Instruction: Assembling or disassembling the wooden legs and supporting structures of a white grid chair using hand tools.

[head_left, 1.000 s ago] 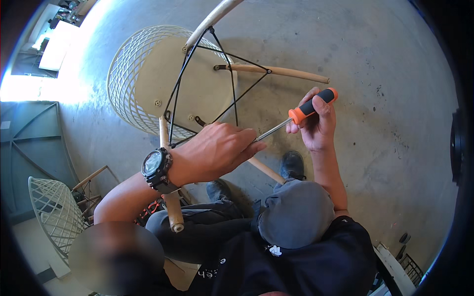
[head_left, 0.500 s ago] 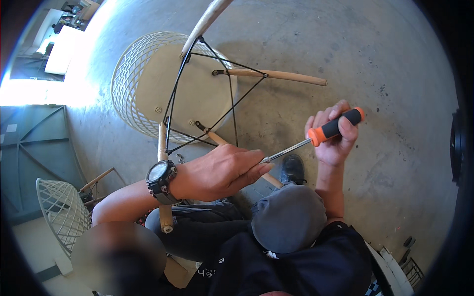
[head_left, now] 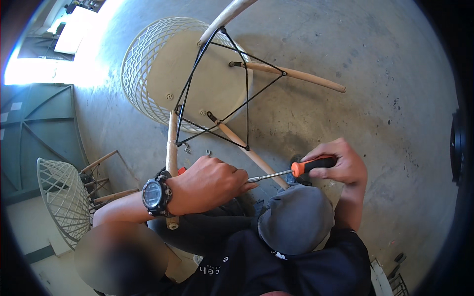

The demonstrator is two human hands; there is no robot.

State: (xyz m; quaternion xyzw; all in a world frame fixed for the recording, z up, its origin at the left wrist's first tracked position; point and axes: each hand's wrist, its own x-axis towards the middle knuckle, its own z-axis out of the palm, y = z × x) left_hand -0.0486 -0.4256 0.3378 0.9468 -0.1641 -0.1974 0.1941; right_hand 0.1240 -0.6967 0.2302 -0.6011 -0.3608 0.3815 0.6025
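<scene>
My left hand (head_left: 210, 182), with a black watch on the wrist, pinches the tip end of a screwdriver (head_left: 272, 175); whatever else those fingers hold is hidden. My right hand (head_left: 343, 162) is closed round its orange and black handle, and the metal shaft lies nearly level between my hands. Ahead of me a pale lattice-shell chair (head_left: 197, 84) rests upside down, seat underside showing. Wooden legs and thin black metal braces (head_left: 247, 103) are attached to it. One wooden leg (head_left: 172, 143) passes beneath my left wrist; another reaches toward my knee.
Small metal parts (head_left: 187, 148) lie on the concrete floor (head_left: 395, 163) beside the chair. A second lattice chair (head_left: 61, 202) lies tipped at the left, before a blue-green metal door (head_left: 39, 133). My bent knee (head_left: 296, 219) is close below the screwdriver. A blurred patch covers the lower left.
My right hand has come down and the screwdriver has swung from a steep slant to nearly level. My left hand still grips its tip end. The whole view has shifted slightly.
</scene>
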